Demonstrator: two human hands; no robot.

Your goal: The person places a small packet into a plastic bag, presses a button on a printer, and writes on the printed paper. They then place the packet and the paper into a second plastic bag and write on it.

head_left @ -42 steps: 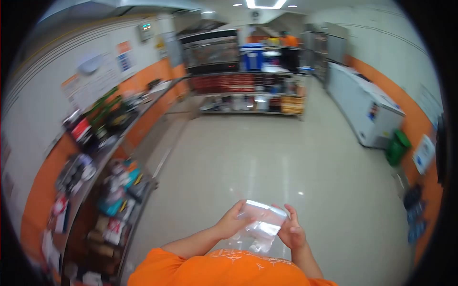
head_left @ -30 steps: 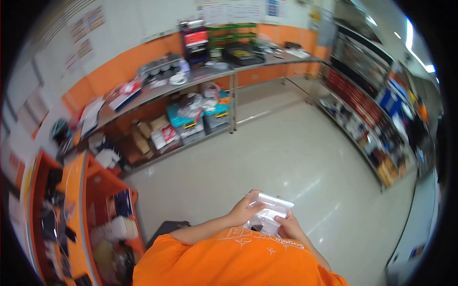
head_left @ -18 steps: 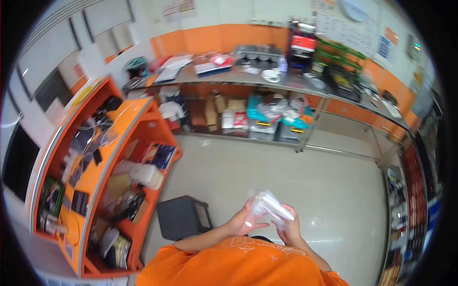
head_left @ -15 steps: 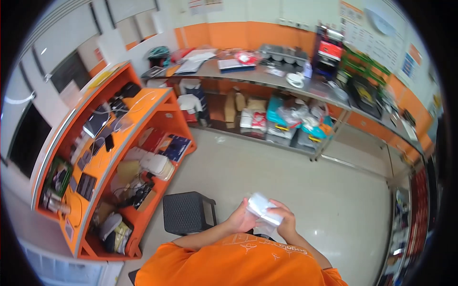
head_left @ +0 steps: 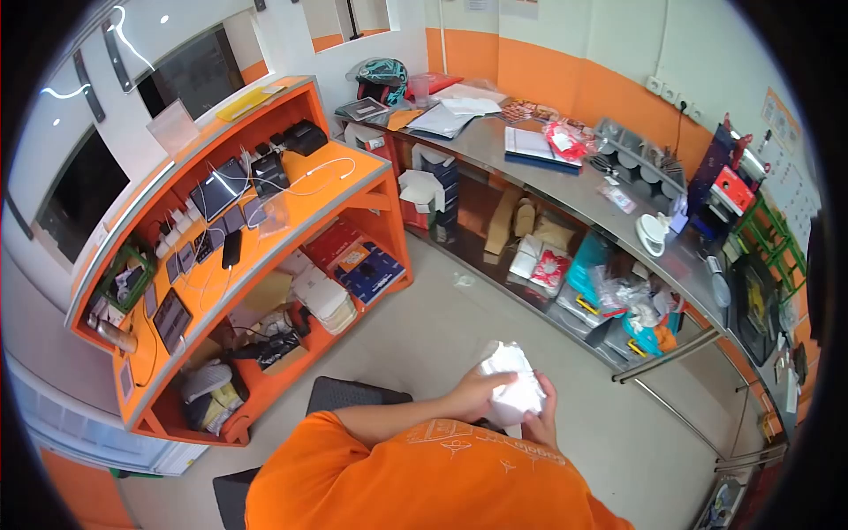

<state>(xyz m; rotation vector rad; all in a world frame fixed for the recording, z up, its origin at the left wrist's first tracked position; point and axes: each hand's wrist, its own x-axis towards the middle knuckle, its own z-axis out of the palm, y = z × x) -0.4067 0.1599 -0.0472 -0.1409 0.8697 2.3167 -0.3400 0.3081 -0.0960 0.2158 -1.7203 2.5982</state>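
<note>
Between my hands, in front of the orange shirt, is a white packet [head_left: 514, 382] with a shiny, plastic-like surface. Its exact kind cannot be made out, as glare washes out the detail. My left hand [head_left: 471, 397] grips its left side, thumb over the face. On the right edge, my right hand [head_left: 542, 415] is closed round the lower corner. Part of the fingers of both hands is hidden behind the packet.
An orange counter [head_left: 291, 181] with phones, tablets and cables stands on the left. Along the back wall runs a steel table [head_left: 477, 146] with papers and a muffin-type tray [head_left: 640, 163]. A dark stool [head_left: 353, 395] sits beside my left arm.
The view has turned left, so the counter shows more fully. Both hands still hold the packet, which now appears larger, more upright and slightly to the right.
</note>
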